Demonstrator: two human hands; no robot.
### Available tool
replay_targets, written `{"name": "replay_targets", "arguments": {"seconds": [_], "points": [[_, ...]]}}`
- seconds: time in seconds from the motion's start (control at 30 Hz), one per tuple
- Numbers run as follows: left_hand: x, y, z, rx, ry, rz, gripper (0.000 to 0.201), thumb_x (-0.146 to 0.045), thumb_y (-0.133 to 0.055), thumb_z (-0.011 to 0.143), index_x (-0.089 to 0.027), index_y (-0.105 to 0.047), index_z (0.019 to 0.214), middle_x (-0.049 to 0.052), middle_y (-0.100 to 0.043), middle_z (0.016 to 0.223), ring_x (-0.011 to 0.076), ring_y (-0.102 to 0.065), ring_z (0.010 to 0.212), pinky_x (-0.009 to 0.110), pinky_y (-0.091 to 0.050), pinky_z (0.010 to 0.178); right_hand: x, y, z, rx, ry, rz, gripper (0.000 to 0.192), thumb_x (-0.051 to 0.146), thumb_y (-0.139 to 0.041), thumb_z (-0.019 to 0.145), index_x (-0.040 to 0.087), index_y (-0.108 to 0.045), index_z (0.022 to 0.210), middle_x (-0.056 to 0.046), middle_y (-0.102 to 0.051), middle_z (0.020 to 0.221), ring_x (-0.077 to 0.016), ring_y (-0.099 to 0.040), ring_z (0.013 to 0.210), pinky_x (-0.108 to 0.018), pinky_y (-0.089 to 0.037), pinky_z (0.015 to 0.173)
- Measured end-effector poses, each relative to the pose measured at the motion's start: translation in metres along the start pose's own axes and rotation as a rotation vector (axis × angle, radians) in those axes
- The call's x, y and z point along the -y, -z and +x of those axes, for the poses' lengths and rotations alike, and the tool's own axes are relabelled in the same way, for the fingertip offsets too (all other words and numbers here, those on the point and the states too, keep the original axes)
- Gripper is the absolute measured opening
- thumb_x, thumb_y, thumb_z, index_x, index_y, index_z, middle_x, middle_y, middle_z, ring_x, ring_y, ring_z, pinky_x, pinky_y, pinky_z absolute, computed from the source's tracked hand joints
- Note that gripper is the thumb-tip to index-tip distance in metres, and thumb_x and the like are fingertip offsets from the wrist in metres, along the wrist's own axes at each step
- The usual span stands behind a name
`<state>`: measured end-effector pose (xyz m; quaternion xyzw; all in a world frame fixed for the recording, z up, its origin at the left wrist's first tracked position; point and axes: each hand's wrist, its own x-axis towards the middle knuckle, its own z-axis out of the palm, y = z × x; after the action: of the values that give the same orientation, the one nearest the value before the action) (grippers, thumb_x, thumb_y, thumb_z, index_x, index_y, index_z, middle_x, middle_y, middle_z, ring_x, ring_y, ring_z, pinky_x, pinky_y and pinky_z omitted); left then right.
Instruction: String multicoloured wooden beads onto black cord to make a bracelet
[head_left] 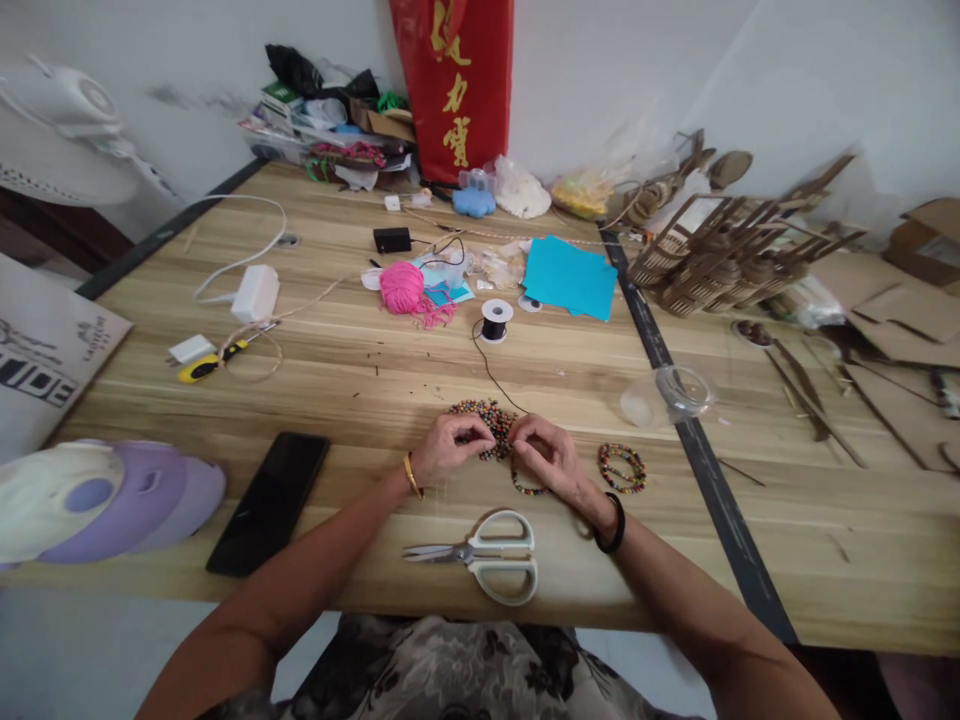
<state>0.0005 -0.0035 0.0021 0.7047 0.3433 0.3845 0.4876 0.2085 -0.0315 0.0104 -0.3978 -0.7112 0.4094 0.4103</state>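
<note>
Left hand: It (pixel 454 447) is hovering at the left side of the bead pile, center of the frame; thumb and forefinger are standing close together, but whether they are meeting on anything is too small to tell.
Right hand: It (pixel 551 455) is facing the left one across the beads, its thumb and forefinger bending toward each other in a narrow curve; I cannot tell what, if anything, they are gripping.
Loose beads: The multicolored bead pile (pixel 480 409) is lying at the center of the frame, partly hiding behind both hands.
Beaded strand: A short curve of beads (pixel 529 490) is showing just below the right hand.
Black cord: The cord (pixel 491 372) is running from a white-ended spool (pixel 495 322), above center, down to the right hand.
Beaded loops: A small group of loops (pixel 624 468) is resting right of center, near the right wrist.
Scissors: The white-handled scissors (pixel 504 553) are lying at lower center, blades pointing left.
Phone: A dark phone (pixel 268 505) is lying at lower left.
Yarn: A pink ball (pixel 403 288) is sitting above center, left of the spool.
Blue sheets: They (pixel 570 275) are lying at upper right of center.
</note>
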Motion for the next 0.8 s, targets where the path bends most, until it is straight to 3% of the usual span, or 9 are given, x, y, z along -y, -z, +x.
{"name": "replay_targets", "arguments": {"seconds": [0.17, 0.3, 0.8], "points": [[-0.002, 0.000, 0.000, 0.007, 0.006, 0.001, 0.017, -0.029, -0.068, 0.080, -0.012, -0.070, 0.076, 0.007, -0.071, 0.076, 0.0146, -0.064, 0.070, 0.025, -0.050, 0.068, 0.001, 0.000, 0.000, -0.065, 0.022, -0.042, 0.026, 0.044, -0.054, 0.091, 0.019, -0.061, 0.087, -0.008, -0.064, 0.087, -0.0196, -0.059, 0.085, -0.033, -0.048, 0.079], [-0.003, 0.001, 0.000, -0.008, -0.002, 0.010, 0.018, -0.030, -0.068, 0.080, -0.012, -0.070, 0.076, 0.007, -0.071, 0.076, 0.0150, -0.064, 0.071, 0.025, -0.050, 0.068, 0.003, -0.002, 0.000, -0.036, 0.027, -0.062, 0.023, 0.039, -0.055, 0.090, 0.018, -0.061, 0.096, -0.009, -0.065, 0.093, -0.0196, -0.061, 0.088, -0.033, -0.049, 0.083], [-0.001, -0.002, 0.005, -0.020, -0.055, 0.031, 0.015, -0.027, -0.068, 0.080, -0.012, -0.070, 0.077, 0.007, -0.071, 0.076, 0.0153, -0.064, 0.071, 0.026, -0.050, 0.069, -0.012, -0.004, -0.007, 0.049, 0.111, -0.165, 0.018, 0.021, -0.052, 0.090, 0.018, -0.059, 0.105, -0.007, -0.065, 0.088, -0.0145, -0.060, 0.071, -0.026, -0.049, 0.064]]}}
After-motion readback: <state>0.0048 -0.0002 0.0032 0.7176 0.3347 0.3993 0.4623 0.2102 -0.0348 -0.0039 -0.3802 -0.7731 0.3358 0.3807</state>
